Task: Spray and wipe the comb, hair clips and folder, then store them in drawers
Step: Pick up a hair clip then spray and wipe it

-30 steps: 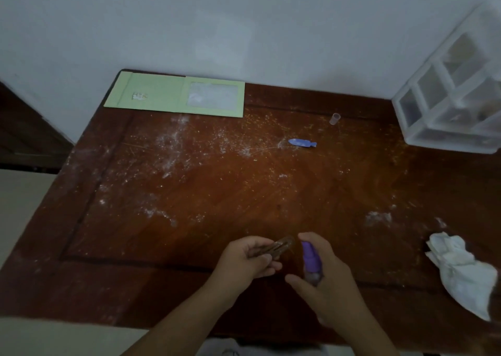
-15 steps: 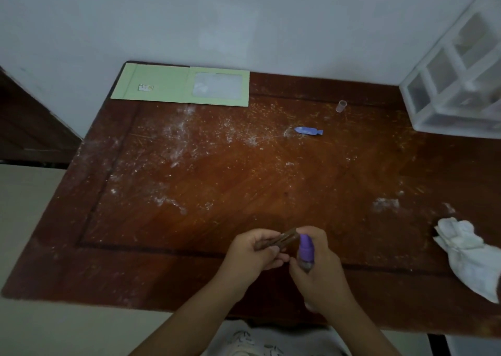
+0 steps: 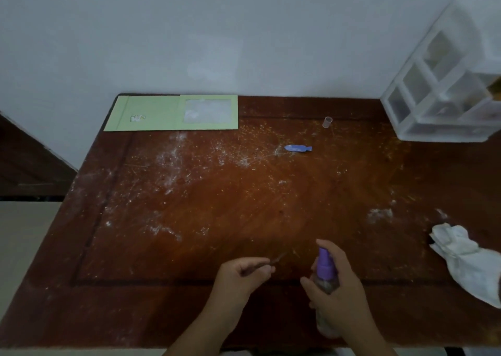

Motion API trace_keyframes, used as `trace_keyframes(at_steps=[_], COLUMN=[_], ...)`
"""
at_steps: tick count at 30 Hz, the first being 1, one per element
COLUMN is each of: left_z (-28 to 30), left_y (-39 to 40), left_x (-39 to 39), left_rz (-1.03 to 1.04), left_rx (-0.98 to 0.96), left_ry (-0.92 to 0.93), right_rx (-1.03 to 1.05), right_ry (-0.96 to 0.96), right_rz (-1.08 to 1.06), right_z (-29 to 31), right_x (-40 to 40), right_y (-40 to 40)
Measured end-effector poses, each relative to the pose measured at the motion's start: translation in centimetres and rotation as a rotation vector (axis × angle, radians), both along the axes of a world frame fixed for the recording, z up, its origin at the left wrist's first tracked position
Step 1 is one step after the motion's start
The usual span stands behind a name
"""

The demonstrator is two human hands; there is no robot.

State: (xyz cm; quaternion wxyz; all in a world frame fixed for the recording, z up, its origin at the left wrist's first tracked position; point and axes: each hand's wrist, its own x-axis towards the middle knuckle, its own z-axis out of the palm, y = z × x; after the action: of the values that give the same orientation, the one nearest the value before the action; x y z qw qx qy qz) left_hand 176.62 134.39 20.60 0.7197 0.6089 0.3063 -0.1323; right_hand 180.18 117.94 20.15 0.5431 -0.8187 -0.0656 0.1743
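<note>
In left fingers (image 3: 260, 267), indistinct brown clip (image 3: 273, 261)

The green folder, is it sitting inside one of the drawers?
No, the green folder lies flat on the table by the wall, apart from the drawers.

The thin dark thing (image 3: 267, 264) pinched in the left hand (image 3: 241, 277) is mostly hidden by the fingers; only a blurred tip pokes out toward the right hand (image 3: 339, 293), too dim to name. The bottle (image 3: 325, 279) in the right hand shows only its purple top; palm and fingers cover most of the body. Far right of both hands, the cloth (image 3: 469, 263) and the drawers (image 3: 444, 90) run off the picture's edge, and the drawers' contents are blurred.
</note>
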Motion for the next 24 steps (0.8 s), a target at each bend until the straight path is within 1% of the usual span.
trace_keyframes(at_steps=[3, 5, 7, 9, 12, 15, 18, 20, 22, 24], left_z=[0.2, 0.2, 0.2, 0.2, 0.1, -0.1, -0.3, -0.2, -0.2, 0.0], left_y=[0.2, 0.4, 0.5, 0.6, 0.7, 0.8, 0.7, 0.6, 0.4, 0.2], left_x=[-0.1, -0.1, -0.1, 0.0, 0.0, 0.0, -0.1, 0.1, 0.3, 0.6], left_rz=[-0.023, -0.051, -0.067, -0.042, 0.012, 0.038, 0.048, 0.055, 0.048, 0.021], left_rx=[0.076, 0.139, 0.169, 0.146, 0.131, 0.134, 0.119, 0.117, 0.141, 0.193], left_ry=[-0.039, -0.043, -0.033, -0.030, -0.019, 0.001, 0.014, 0.011, 0.004, -0.010], right_rx=[0.006, -0.066, -0.102, -0.066, -0.025, -0.156, -0.257, -0.249, -0.248, -0.304], right_ry=[-0.183, -0.363, -0.451, -0.454, -0.526, -0.606, -0.566, -0.554, -0.598, -0.636], right_rz=[-0.029, -0.017, -0.016, -0.050, -0.141, -0.163, -0.190, -0.150, -0.026, 0.105], right_z=[-0.8, -1.7, -2.5, -2.5, -2.7, -3.3, -4.0, -4.0, -3.7, -3.2], right_x=[0.2, 0.5, 0.9, 1.1, 1.2, 1.2, 1.7, 2.0, 1.8, 1.4], right_y=[-0.1, -0.1, -0.2, -0.1, 0.5, 1.0, 0.5, 0.4, 0.7, 1.2])
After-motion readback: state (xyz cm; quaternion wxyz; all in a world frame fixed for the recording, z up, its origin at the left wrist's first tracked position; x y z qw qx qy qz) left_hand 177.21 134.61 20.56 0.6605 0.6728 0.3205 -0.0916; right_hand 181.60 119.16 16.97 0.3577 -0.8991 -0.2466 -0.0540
